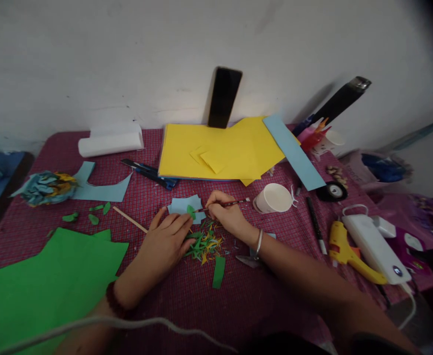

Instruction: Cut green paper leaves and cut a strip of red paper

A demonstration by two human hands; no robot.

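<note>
My right hand (pixel 229 215) pinches a thin dark brush (pixel 234 202), its tip at a small green leaf-shaped paper piece (pixel 191 212) on light blue paper (pixel 180 205). Spread beside that piece, my left hand (pixel 170 240) has its fingertips on the blue paper and at the leaf's edge; nothing is gripped in it. Shredded green and yellow paper bits (pixel 209 242) lie just below both hands, with a green strip (pixel 219 272) nearer me. A white paper cup (pixel 273 198) stands to the right of my right hand.
Yellow sheets (pixel 187 138) lie behind the hands, under a phone (pixel 224 97) leaning on the wall. Green sheets (pixel 50 286) cover the near left. A crumpled paper flower (pixel 48 187) sits far left. At right are a marker (pixel 315 224), yellow glue gun (pixel 344 246) and white power strip (pixel 377 249).
</note>
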